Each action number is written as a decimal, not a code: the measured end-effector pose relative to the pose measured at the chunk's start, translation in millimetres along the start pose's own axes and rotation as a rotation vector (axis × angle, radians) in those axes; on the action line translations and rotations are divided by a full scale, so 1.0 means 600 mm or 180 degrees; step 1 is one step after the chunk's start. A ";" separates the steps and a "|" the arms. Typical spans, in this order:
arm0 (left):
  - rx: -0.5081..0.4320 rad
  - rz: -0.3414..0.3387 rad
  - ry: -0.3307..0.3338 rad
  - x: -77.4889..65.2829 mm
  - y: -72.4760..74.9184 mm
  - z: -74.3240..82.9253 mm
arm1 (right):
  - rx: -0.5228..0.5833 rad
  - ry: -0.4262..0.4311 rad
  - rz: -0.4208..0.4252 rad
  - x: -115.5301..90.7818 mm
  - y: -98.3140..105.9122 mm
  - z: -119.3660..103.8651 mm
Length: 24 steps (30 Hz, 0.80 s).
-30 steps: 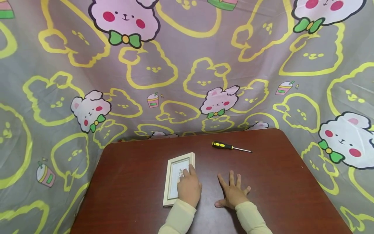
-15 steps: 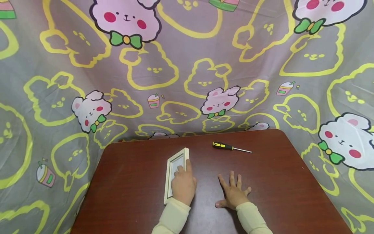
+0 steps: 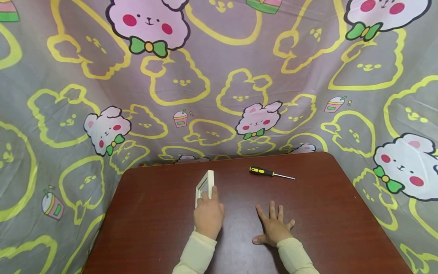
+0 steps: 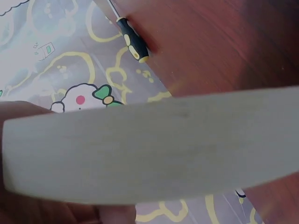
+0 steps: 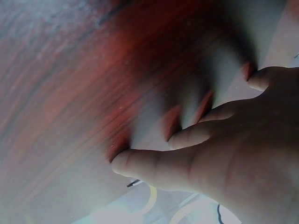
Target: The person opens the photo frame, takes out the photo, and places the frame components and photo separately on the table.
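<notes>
L hand point(image 3: 208, 217), lower centre of head view, has pic frame point(image 3: 211, 179) in its grip: index fgr along the cream outer edge, other fgrs curled over the front. Pic frame is approx. centre, bit below mid-height, slightly L; tipped up steeply, narrow side showing, glazed face turned to L of view. Lower part mostly hidden by L hand, so can't tell if its bottom edge touches the worktop point(image 3: 154, 213).

L wrist view: pic frame's side = wide pale band, blurry, L edge to R edge thru the middle; bits of L hand at far L, plus a fgrtip under the band, bottom, L of centre.

R hand point(image 3: 275, 230), lower R of centre in head view: grip released, fgrs & thumb splayed, palm down on worktop, well apart from pic frame. R wrist view: hand comes in from R edge, fgrtips on the red-brown surface, dark shadows next to them.

Screwdriver point(image 3: 261, 171) lies on worktop, R of centre in head view, beyond both hands; blk/yellow handle at L, metal shank pointing R. Pale yellow sleeves point(image 3: 195, 253) at bottom, 1 per arm. Patterned cloth point(image 3: 205, 89) w/ bunnies, cups & yellow outlines hangs behind & both sides, fills upper half.
</notes>
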<state>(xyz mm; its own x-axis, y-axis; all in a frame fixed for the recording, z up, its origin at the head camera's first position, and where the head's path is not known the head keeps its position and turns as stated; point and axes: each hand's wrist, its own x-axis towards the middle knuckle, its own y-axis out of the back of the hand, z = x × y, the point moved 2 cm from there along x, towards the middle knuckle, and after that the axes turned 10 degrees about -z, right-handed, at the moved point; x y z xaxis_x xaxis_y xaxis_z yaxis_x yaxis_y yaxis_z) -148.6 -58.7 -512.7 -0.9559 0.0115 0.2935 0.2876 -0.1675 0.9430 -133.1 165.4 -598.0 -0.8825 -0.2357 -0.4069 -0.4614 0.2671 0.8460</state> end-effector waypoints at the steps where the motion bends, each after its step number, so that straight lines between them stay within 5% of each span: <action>1: -0.0004 0.0040 0.0004 0.000 0.002 -0.001 | 0.0005 0.0010 0.0009 0.000 0.000 0.000; 24: -0.0050 0.0124 -0.0059 0.009 0.016 -0.030 | 0.0042 0.0030 -0.0023 -0.001 0.000 0.001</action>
<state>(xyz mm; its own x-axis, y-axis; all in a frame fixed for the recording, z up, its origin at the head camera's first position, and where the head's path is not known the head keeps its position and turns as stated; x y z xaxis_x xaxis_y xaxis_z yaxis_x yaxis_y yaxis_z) -151.7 -77.8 -504.8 -0.9426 0.0228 0.3330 0.3235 -0.1837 0.9282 -132.6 166.0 -598.1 -0.8783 -0.2463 -0.4098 -0.4691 0.2776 0.8384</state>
